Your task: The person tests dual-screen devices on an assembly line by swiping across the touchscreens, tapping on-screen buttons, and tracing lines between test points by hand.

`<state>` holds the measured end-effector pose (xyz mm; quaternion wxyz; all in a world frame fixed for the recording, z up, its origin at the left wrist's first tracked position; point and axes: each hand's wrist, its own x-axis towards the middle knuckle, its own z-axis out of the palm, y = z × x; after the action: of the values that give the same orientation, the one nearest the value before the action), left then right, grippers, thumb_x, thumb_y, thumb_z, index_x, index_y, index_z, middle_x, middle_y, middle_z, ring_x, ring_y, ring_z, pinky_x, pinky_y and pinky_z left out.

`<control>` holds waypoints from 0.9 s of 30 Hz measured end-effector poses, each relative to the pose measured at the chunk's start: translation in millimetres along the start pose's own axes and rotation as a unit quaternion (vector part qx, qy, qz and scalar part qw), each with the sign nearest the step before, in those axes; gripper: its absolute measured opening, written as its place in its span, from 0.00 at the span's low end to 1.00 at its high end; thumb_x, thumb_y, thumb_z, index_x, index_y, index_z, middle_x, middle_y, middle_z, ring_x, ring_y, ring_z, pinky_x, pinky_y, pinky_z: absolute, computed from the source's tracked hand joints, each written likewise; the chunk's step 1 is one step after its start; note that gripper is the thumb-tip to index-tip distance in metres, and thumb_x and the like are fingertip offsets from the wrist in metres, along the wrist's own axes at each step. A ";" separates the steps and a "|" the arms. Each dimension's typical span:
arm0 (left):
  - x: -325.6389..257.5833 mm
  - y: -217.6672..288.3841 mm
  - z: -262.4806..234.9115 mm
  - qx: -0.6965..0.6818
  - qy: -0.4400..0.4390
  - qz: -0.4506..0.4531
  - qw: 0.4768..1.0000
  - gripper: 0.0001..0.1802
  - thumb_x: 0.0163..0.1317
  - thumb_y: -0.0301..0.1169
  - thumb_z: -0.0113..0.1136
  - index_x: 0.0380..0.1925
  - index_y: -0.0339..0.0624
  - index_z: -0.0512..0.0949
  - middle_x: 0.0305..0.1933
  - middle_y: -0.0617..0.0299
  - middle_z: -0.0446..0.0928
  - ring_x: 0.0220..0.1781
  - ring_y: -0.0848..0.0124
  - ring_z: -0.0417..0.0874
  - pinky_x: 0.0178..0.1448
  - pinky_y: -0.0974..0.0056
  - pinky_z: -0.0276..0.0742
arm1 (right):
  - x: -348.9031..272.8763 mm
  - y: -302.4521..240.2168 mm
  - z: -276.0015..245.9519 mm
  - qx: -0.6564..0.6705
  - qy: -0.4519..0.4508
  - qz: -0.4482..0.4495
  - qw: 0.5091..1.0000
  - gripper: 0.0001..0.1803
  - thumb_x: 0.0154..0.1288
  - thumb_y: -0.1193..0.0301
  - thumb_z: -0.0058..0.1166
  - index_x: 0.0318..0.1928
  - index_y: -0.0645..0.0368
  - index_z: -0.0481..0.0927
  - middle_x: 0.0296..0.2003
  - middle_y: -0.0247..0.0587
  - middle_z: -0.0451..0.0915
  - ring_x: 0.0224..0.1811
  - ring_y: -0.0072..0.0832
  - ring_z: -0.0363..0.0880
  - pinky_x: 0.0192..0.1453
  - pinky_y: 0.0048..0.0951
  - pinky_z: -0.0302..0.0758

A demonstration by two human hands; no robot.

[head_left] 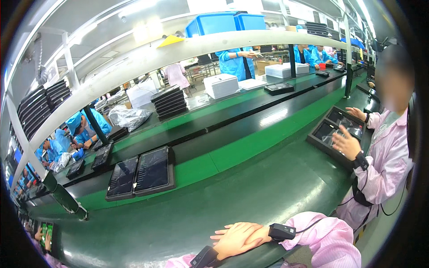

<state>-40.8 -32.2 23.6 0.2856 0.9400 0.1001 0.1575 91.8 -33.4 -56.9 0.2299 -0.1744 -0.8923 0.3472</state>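
My right hand (251, 231) and my left hand (229, 248) lie one over the other on the near edge of the green workbench (201, 210). Both are flat and hold nothing. Each wrist carries a black strap with a cord, and both sleeves are pink. The nearest items are two dark tablets (153, 170) (122, 177) lying side by side on the black conveyor belt (232, 129), well beyond my reach at the left.
To my right, a person in a pink coat (389, 156) holds their hands over a black tray of tablets (333, 134). Stacks of black trays (170, 102), white boxes (221, 85) and a silver bag (127, 117) sit across the belt. Workers in blue stand behind.
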 end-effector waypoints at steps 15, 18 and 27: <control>-197.7 145.0 60.9 -0.304 -0.014 -0.464 0.832 0.15 0.50 0.33 0.61 0.39 0.45 0.77 0.41 0.57 0.79 0.40 0.53 0.80 0.41 0.59 0.77 | -130.5 -151.7 -65.8 -0.340 0.384 0.296 0.806 0.18 0.50 0.72 0.59 0.44 0.57 0.77 0.48 0.47 0.76 0.53 0.44 0.71 0.62 0.42 0.64; -228.8 147.5 139.6 -0.264 0.109 -0.558 0.779 0.08 0.56 0.29 0.57 0.35 0.39 0.77 0.35 0.51 0.78 0.35 0.55 0.81 0.41 0.58 0.77 | -150.4 -132.7 -76.4 -0.365 0.390 0.335 0.776 0.23 0.46 0.76 0.61 0.47 0.59 0.76 0.53 0.47 0.72 0.57 0.44 0.68 0.63 0.42 0.62; -215.4 144.5 215.3 -0.046 0.256 -0.592 0.763 0.19 0.57 0.23 0.45 0.50 0.29 0.67 0.46 0.38 0.72 0.50 0.42 0.72 0.55 0.49 0.69 | -167.9 -98.4 -92.2 -0.268 0.353 0.312 0.840 0.19 0.50 0.84 0.58 0.45 0.65 0.72 0.48 0.43 0.70 0.54 0.33 0.69 0.60 0.28 0.62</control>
<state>-150.9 -318.9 -115.3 0.3287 0.6042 0.6989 0.1960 265.9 -131.5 23.6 0.3534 -0.6089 -0.7074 0.0626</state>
